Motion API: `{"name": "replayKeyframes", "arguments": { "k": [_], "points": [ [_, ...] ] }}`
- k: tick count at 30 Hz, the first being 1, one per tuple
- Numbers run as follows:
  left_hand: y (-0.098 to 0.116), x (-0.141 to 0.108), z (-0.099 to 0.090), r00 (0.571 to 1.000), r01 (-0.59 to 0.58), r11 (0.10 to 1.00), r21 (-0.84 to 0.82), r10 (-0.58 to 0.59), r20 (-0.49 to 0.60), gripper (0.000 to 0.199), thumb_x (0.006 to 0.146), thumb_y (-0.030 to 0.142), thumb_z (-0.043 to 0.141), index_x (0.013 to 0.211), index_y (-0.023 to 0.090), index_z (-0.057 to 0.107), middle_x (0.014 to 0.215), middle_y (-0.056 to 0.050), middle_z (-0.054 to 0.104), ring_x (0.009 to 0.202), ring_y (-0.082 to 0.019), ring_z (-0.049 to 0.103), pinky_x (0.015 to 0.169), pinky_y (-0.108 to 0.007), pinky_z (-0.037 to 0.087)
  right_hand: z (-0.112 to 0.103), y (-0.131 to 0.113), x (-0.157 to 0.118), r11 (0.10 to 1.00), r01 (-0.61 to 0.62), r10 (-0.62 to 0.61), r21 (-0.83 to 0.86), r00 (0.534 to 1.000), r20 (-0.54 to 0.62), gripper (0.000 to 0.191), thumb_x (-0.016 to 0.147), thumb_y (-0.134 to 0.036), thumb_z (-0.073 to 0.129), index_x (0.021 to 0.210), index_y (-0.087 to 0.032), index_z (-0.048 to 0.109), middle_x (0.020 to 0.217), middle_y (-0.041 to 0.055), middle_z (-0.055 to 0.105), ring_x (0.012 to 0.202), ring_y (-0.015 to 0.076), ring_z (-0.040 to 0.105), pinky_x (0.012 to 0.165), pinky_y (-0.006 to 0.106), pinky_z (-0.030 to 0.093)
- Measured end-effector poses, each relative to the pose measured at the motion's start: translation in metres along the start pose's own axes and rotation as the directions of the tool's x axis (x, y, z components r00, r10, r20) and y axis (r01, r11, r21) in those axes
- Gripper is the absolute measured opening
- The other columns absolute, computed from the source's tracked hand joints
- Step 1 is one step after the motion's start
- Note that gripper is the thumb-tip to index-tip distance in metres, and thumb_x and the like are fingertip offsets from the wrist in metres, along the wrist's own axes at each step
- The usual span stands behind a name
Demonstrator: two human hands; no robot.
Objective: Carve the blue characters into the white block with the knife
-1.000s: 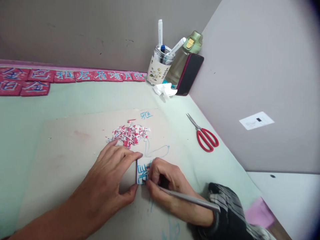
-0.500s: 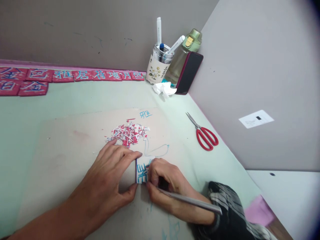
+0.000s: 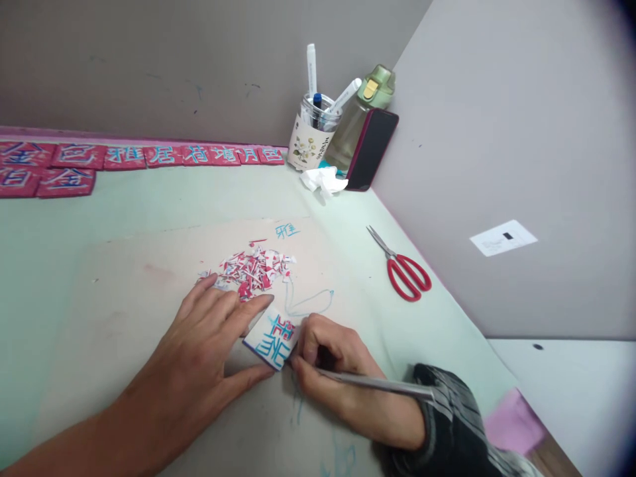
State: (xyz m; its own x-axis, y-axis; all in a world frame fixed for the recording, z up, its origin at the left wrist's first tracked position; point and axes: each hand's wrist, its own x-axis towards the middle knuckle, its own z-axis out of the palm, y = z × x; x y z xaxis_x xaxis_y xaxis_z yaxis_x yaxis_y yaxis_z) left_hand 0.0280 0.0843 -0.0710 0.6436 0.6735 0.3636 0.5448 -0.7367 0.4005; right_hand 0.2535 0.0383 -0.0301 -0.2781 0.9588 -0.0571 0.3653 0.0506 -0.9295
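A small white square block (image 3: 273,336) with blue character strokes and some red carved parts lies tilted on the beige board. My left hand (image 3: 209,351) steadies it, thumb at the lower corner and index finger near the upper left edge. In my right hand (image 3: 330,371) is a slim silver carving tool (image 3: 377,384), its handle pointing back over the wrist; its tip is hidden by my fingers at the block's right edge. Just beyond the left fingers sits a pile of red and white shavings (image 3: 256,270).
Red-handled scissors (image 3: 408,277) lie at the right. Behind are a jar of pens (image 3: 308,140), a green bottle (image 3: 377,89), a leaning phone (image 3: 371,151) and crumpled tissue (image 3: 324,181). Red character tiles (image 3: 163,156) line the wall.
The block has turned from upright to a diagonal angle. My left index finger and thumb have shifted with it, slightly left. The right hand still holds the tool.
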Motion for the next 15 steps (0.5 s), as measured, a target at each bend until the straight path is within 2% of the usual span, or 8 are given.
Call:
{"name": "replayKeyframes", "arguments": {
  "k": [4, 8, 11, 15],
  "points": [
    [0.005, -0.003, -0.004, 0.998, 0.057, 0.997, -0.047, -0.057, 0.01, 0.038, 0.089, 0.025, 0.066, 0.124, 0.022, 0.052, 0.096, 0.001, 0.062, 0.093, -0.025, 0.062, 0.121, -0.053, 0.022, -0.002, -0.004, 0.0, 1.0, -0.022, 0.022, 0.009, 1.0, -0.012, 0.024, 0.085, -0.015, 0.057, 0.07, -0.023, 0.04, 0.07, -0.0038, 0.051, 0.064, 0.0128, 0.044, 0.061, 0.028, 0.033],
    [0.01, -0.013, -0.012, 0.992, 0.111, 0.991, -0.074, -0.106, 0.074, 0.029, 0.081, 0.022, 0.059, 0.109, 0.026, 0.052, 0.084, 0.005, 0.056, 0.081, -0.024, 0.06, 0.123, -0.057, 0.019, -0.003, -0.005, 0.0, 1.0, -0.028, 0.028, -0.008, 0.999, -0.023, 0.024, 0.084, -0.015, 0.057, 0.069, -0.023, 0.04, 0.068, -0.0047, 0.048, 0.063, 0.0119, 0.041, 0.06, 0.028, 0.032],
    [0.009, -0.02, -0.018, 0.985, 0.111, 0.992, -0.058, -0.102, 0.14, 0.021, 0.081, 0.019, 0.055, 0.098, 0.028, 0.049, 0.074, 0.008, 0.049, 0.071, -0.021, 0.056, 0.122, -0.055, 0.021, -0.004, -0.005, 0.0, 0.999, -0.038, 0.038, -0.011, 0.999, -0.03, 0.023, 0.083, -0.015, 0.057, 0.069, -0.023, 0.041, 0.068, -0.0048, 0.049, 0.062, 0.0116, 0.04, 0.059, 0.027, 0.033],
    [0.012, -0.022, -0.019, 0.987, 0.067, 0.993, -0.095, -0.052, 0.151, 0.018, 0.082, 0.015, 0.055, 0.083, 0.028, 0.043, 0.067, 0.01, 0.045, 0.06, -0.018, 0.048, 0.118, -0.054, 0.026, -0.003, -0.005, 0.0, 0.998, -0.05, 0.048, -0.026, 0.998, -0.049, 0.024, 0.083, -0.018, 0.057, 0.069, -0.024, 0.039, 0.067, -0.0048, 0.047, 0.061, 0.0116, 0.039, 0.057, 0.027, 0.032]
  ]
}}
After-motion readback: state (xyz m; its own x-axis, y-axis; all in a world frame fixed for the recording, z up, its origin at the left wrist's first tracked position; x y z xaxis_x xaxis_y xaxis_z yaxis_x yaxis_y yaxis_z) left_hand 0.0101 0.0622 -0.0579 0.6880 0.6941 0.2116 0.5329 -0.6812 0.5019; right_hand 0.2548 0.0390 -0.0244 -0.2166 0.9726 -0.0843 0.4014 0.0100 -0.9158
